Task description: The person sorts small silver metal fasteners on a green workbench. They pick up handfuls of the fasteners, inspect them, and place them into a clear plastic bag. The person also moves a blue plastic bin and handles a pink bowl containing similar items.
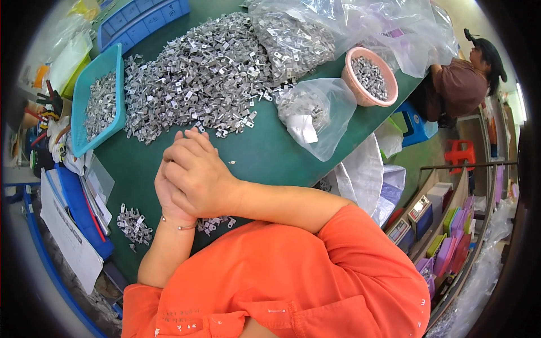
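On the green table my two hands are pressed together, close to the near edge of a big heap of small silver metal tabs with holes (197, 73). My right hand (200, 177) lies over my left hand (167, 197), its fingers bent round it. Both are closed; whatever lies between the palms is hidden. A thin bracelet circles my left wrist. Beside my left forearm sits a small pile of metal tabs (134, 226), and another small pile (214, 225) shows partly beneath my right wrist. One tiny loose piece (232, 163) lies just right of my hands.
A turquoise basket (79, 121) of tabs stands left, a blue bin (146, 22) behind it. Clear bags of parts (298, 48) and a pink bowl (348, 79) of metal pieces are at right. Folders (84, 197) line the left edge. A seated person (459, 84) is far right.
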### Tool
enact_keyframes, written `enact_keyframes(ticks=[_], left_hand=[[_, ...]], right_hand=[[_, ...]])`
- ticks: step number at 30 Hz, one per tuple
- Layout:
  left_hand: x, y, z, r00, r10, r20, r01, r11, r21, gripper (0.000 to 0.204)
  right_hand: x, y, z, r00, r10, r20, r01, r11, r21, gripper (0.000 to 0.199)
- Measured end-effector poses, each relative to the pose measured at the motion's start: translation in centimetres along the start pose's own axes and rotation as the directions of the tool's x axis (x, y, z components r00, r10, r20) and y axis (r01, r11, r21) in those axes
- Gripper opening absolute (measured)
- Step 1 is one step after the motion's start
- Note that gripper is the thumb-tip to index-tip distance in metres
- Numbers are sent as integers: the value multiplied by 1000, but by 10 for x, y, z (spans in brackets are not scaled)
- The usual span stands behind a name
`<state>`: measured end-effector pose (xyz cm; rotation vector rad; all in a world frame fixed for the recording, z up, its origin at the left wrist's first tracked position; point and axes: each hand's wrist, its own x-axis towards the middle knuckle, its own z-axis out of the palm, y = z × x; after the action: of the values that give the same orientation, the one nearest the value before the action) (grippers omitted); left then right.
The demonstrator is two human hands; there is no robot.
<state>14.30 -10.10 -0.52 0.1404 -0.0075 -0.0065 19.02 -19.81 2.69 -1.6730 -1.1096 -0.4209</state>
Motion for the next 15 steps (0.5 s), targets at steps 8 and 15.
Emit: enact_keyframes(ticks=[8,15], left_hand=[[12,-8,17,986,8,-168,-41,981,-192,38],[20,-12,25,995,15,-103,-27,993,-112,39]], right_hand=[[-23,1,-32,990,-82,-111,85,996,24,19],[-40,1,-44,996,59,-64,-53,994,93,30]])
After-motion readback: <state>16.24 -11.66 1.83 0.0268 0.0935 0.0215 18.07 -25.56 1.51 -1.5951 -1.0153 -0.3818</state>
